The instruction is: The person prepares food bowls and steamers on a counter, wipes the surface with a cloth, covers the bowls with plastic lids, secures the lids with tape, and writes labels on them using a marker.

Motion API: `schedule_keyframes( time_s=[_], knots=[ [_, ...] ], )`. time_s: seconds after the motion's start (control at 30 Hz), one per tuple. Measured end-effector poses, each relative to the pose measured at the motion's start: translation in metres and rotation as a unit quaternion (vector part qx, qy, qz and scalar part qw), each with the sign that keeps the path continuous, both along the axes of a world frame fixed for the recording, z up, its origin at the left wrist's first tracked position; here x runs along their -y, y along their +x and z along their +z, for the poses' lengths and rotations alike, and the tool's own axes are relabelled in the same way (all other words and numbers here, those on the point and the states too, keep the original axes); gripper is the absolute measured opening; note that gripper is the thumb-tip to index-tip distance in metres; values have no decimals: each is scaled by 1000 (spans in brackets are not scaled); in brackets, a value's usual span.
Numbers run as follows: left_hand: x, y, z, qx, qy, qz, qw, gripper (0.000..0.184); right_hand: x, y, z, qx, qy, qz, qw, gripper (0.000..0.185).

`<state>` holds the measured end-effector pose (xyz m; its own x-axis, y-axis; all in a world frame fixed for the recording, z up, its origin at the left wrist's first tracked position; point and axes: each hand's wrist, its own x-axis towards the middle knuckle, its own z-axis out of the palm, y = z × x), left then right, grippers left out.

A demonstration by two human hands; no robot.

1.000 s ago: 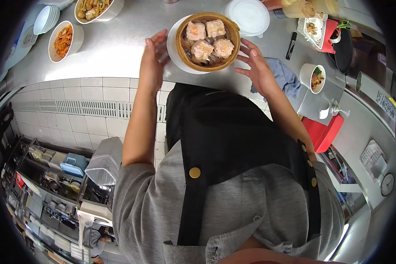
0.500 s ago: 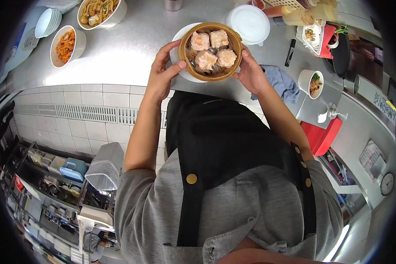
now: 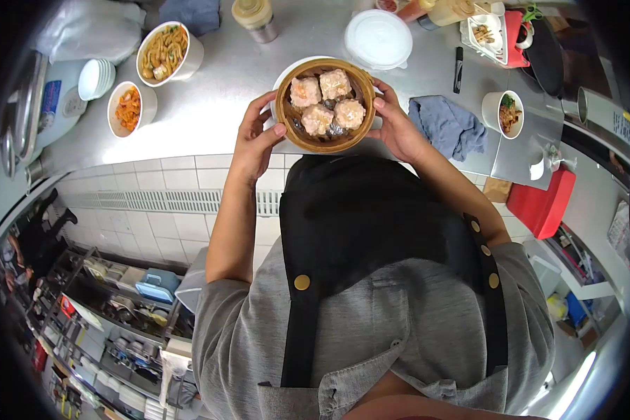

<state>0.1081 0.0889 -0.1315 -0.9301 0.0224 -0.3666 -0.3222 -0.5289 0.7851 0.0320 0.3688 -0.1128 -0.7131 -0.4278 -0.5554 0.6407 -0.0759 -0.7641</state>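
bamboo steamer (image 3: 327,147) shifted nearer the apron (image 3: 374,217) since the earlier frame, left hand (image 3: 255,143) and right hand (image 3: 400,131) gripping its opposite sides.

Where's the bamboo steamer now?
In the head view, the bamboo steamer is at upper centre, held between left hand and right hand, left of the crumpled blue cloth.

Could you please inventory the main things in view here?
bamboo steamer: one, tan, centre
dumplings: four, pinkish, in steamer
plate: one, white, partly behind steamer
food bowls: three, white, two left, one right
stacked dishes: several, white, left
lid: one, white, top
marker: one, black, right
cloths: two, bluish, right and top left
bottles: several, yellowish and reddish, top
basket: one, white, right
apron: one, black, worn
left hand: one, bare, steamer's left
right hand: one, bare, steamer's right
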Motion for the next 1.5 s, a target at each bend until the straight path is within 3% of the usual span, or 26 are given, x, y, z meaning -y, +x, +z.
schedule_keyframes(
  time_s=[0.07, 0.17, 0.3, 0.33, 0.47, 0.6, 0.83, 1.03, 1.07, 1.23, 1.33, 1.5],
  knots=[
    [-7, -6, 21, 14, -2, -20, 1000, 66, -6, 2, 8, 33, -18, 0, 999, 94],
    [-14, -16, 36, 27, -25, -77, 996, 68, -19, 5, 8, 43, -31, -31, 998, 84],
    [-34, -37, 57, 16, -24, -106, 994, 65, -40, 6, 23, 48, -43, -80, 995, 88],
    [-41, -44, 64, 13, -29, -121, 992, 66, -47, 5, 36, 52, -50, -85, 994, 106],
    [-65, -77, 80, -1, -7, -194, 981, 68, -71, 15, 80, 30, -12, -167, 985, 95],
    [-95, -116, 105, 21, 38, -281, 959, 67, -101, 25, 109, 49, -10, -232, 972, 102],
    [-217, -166, 158, 33, 18, -390, 920, 67, -192, 34, 169, 58, 18, -355, 933, 101],
    [-358, -207, 177, -26, -23, -422, 906, 70, -328, 7, 203, -18, -18, -324, 946, 100],
    [-397, -240, 173, 22, -19, -419, 908, 70, -369, -29, 176, 36, 7, -367, 930, 99],
    [-520, -288, 154, 7, 39, -420, 906, 67, -486, -78, 183, 14, 13, -347, 938, 94],
    [-592, -358, 113, 48, 24, -414, 909, 75, -556, -162, 165, 80, 17, -325, 942, 89],
    [-668, -418, 93, 19, -20, -380, 925, 83, -644, -237, 109, 50, 5, -315, 948, 91]
  ],
)
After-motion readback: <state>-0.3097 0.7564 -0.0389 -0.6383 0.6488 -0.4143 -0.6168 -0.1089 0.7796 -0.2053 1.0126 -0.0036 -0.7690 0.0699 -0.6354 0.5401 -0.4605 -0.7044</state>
